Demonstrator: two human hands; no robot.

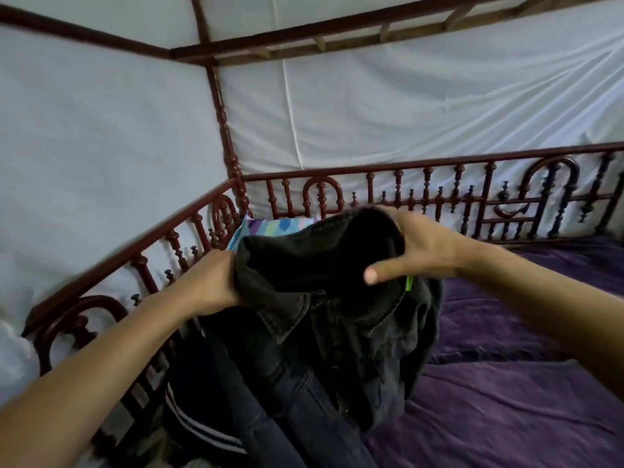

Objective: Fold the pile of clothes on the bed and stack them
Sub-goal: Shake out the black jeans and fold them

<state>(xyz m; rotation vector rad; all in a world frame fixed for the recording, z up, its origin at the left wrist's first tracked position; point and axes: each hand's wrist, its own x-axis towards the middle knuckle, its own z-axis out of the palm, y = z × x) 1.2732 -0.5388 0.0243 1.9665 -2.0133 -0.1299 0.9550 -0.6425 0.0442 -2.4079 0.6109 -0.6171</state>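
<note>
A person holds a black denim jacket (pixel 324 298) up above the near left part of the bed, with both arms stretched forward. The left hand (pixel 216 282) is closed on the fabric at the left side of the collar. The right hand (pixel 418 244) grips the far right part of the jacket: its fingers are curled over the top edge and the thumb (pixel 373 275) lies straight along the near side. A small green tag (pixel 409 284) shows just beside this thumb.

The raised jacket stands in the way of much of the bed's far left corner. Behind it, only the top of a colourful cloth (pixel 270 228) with blue and violet shapes is visible. Below the jacket lies a pile of dark clothes (pixel 256 430); I cannot tell exactly where the hanging jacket ends and the pile begins. At the near left edge of the pile lies a dark garment with white stripes (pixel 199 427). To the right, a purple sheet (pixel 506 400) covers the mattress.

A dark red bed rail (pixel 439 163) with turned spindles runs along the far side, and a second one runs along the left side. They meet at one corner post (pixel 233 157). White cloth (pixel 405 113) hangs behind both rails.

By count: two hands, one jacket held, one striped garment, one green tag, two rails, one post.
</note>
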